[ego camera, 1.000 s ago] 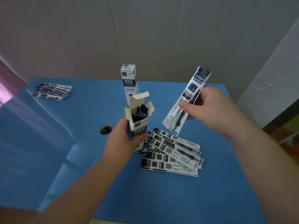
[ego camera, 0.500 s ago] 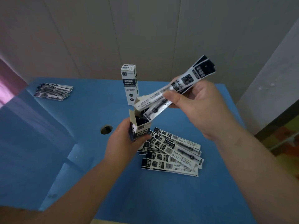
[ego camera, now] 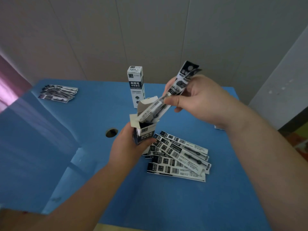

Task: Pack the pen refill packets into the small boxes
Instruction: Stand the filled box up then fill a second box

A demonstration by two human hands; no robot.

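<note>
Blue table (ego camera: pixel 100 189) below, the right hand (ego camera: pixel 201 99) pinches a refill packet (ego camera: pixel 168 100), tilted, its low end at the mouth of the open box (ego camera: pixel 145 132) gripped by the left hand (ego camera: pixel 126 147). It may catch the flap (ego camera: pixel 146 104) and bend; spare packets (ego camera: pixel 181 155) lie beside.

Right hand (ego camera: pixel 198 99) tilting packet (ego camera: pixel 168 97) into held box (ego camera: pixel 145 132)

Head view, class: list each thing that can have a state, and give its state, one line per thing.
Held box: open, flaps up, in left hand.
Held packets: tilted, lower end entering the box, pinched by right hand.
Far box: upright, closed.
Near pile: loose, fanned flat on table.
Far pile: flat, untouched.
</note>
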